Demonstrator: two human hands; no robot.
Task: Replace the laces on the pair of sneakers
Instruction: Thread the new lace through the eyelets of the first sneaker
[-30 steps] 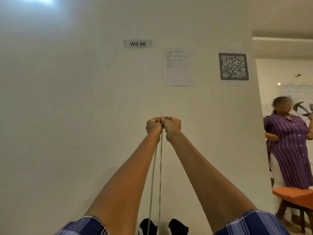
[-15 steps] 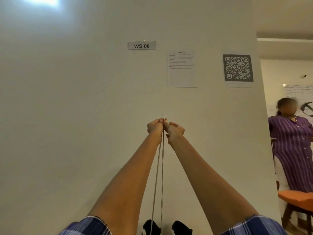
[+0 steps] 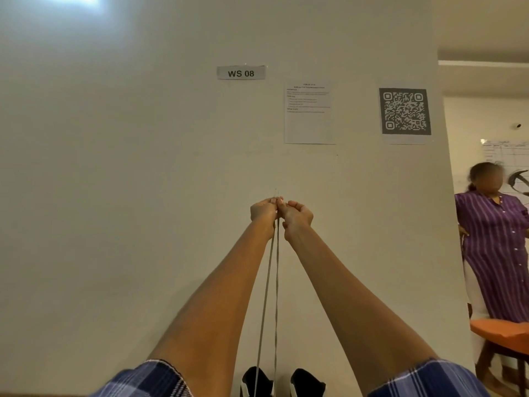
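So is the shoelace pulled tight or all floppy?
Tight. Both strands of the shoelace run straight from the left hand and right hand down to a sneaker.

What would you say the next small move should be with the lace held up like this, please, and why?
Probably lower both hands toward the black sneakers. The left hand and right hand pinch the two ends of the thin grey lace together at full arm's reach, the strands taut and the tips seemingly level, so evening looks done and threading comes next.
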